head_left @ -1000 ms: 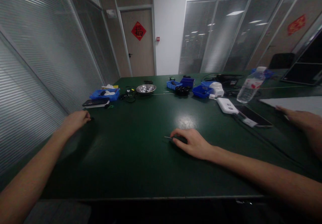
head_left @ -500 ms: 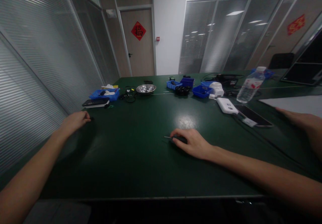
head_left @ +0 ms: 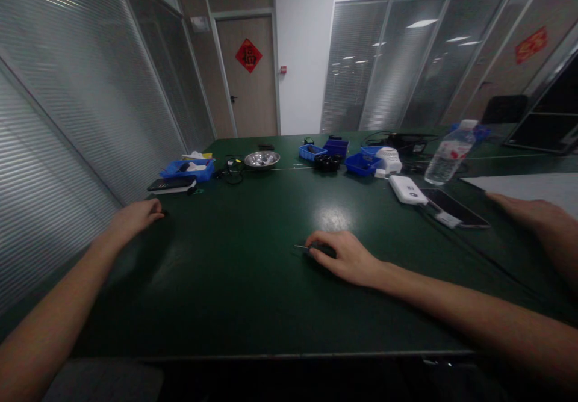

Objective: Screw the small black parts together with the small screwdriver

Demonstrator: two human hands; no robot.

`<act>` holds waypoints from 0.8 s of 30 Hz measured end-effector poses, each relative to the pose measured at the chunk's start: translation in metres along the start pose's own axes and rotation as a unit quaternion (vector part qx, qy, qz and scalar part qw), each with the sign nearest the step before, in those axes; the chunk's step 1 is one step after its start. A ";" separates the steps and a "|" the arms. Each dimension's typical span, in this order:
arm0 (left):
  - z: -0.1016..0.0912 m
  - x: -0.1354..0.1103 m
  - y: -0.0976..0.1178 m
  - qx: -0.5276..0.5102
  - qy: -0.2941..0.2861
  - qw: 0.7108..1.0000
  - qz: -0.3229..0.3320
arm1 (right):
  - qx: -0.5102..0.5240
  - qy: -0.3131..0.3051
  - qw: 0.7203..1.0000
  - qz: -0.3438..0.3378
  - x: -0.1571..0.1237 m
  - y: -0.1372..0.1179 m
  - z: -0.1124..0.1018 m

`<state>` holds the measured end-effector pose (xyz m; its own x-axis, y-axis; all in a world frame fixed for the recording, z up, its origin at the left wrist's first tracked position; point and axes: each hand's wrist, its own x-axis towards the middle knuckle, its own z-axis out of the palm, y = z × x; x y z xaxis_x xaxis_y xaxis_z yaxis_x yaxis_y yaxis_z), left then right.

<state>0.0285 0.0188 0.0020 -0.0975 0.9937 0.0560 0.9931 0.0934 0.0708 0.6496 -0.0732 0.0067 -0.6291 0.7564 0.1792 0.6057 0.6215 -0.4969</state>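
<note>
My left hand (head_left: 134, 216) rests on the dark green table (head_left: 235, 293) near its left edge, fingers curled over a small dark object (head_left: 163, 213) that I cannot make out. My right hand (head_left: 345, 256) lies in the middle of the table, fingers closed on a small dark tool (head_left: 311, 248) whose thin metal tip pokes out to the left. Another person's hand (head_left: 533, 215) lies flat on the table at the far right.
Further back stand blue bins (head_left: 188, 168), a black phone (head_left: 172, 183), a steel bowl (head_left: 262, 159), black parts (head_left: 327, 162), more blue bins (head_left: 361, 163), a white device (head_left: 407, 189), a phone (head_left: 455, 208) and a water bottle (head_left: 449, 152).
The other person's hand at the far right has slid slightly leftward. My own hands have stayed where they were.
</note>
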 end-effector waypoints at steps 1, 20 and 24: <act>-0.001 -0.001 0.002 0.010 -0.008 1.000 -0.005 | -0.002 0.001 1.000 0.001 0.000 0.000 0.000; -0.003 -0.006 0.019 0.042 0.006 0.999 0.006 | 0.001 0.000 1.000 -0.001 0.000 -0.001 0.000; -0.002 -0.008 0.029 0.051 0.036 0.997 0.037 | 0.001 0.003 1.000 -0.003 0.000 0.000 -0.001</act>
<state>0.0576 0.0131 0.0053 -0.0243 0.9912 0.1299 0.9988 0.0294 -0.0378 0.6497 -0.0732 0.0076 -0.6298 0.7540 0.1864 0.6015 0.6253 -0.4972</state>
